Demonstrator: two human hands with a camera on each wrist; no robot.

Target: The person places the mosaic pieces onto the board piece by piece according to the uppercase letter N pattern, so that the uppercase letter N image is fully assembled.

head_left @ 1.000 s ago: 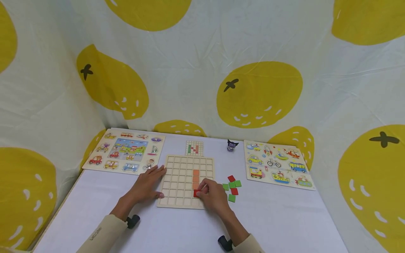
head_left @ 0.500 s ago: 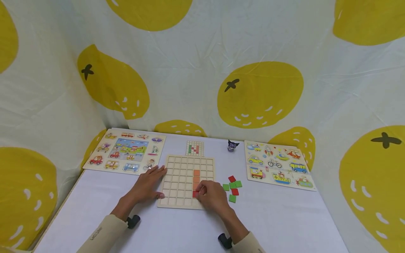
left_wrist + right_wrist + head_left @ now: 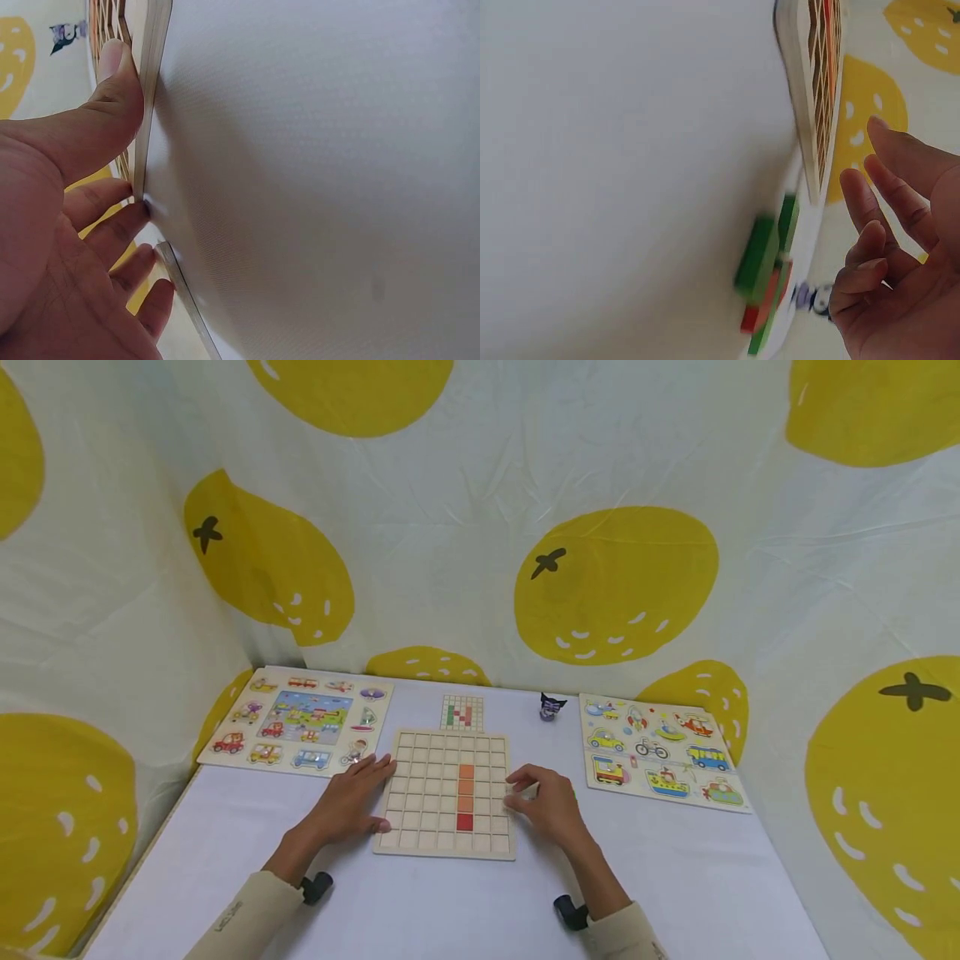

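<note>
Grid board (image 3: 430, 787) touching L hand (image 3: 348, 802), nr R hand (image 3: 547, 802), red tile (image 3: 465, 822) btwn

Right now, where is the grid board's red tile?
In the head view, the red tile sits just below the column of three orange tiles, left of the right hand.

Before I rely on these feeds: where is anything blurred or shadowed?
Right wrist: nearest green tile blurred; left wrist: soft shadow over the white tabletop beside the grid board; head: fairly even light, red tile reads clearly.
</note>
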